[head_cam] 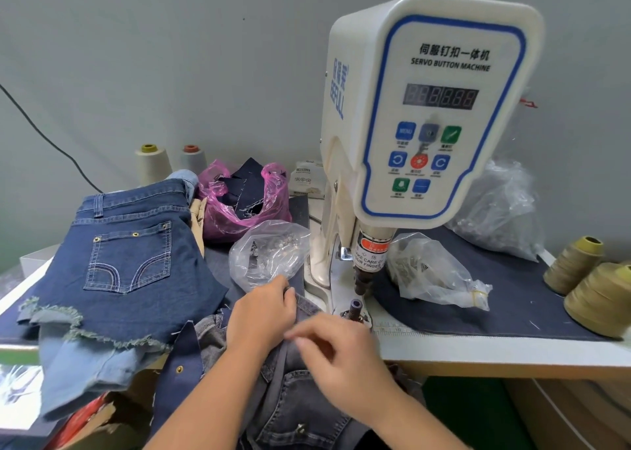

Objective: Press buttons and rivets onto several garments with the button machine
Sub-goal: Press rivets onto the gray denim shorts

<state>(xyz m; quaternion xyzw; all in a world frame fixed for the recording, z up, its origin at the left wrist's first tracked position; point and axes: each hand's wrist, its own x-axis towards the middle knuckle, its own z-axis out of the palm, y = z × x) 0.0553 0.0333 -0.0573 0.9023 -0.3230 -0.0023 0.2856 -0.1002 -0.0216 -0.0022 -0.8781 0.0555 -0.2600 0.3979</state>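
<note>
One pair of blue denim shorts [126,255] lies riveted aside; my left hand [261,316] pinches the grey denim garment [290,391] beside the white button machine's [426,108] die, my blurred right hand [341,350] resting loosely curled on it. More remains, I judge.

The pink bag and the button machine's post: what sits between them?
In the head view, a clear plastic bag of small metal pieces lies between the pink bag and the machine's post.

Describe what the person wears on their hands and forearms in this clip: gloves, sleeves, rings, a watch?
Nothing is worn on what shows. The left hand and right hand are bare, with no gloves, rings or finger guards visible. Both forearms are uncovered down to the bottom edge of the frame; no sleeve, watch or bracelet shows. The right hand's fingertips are motion-blurred.
</note>
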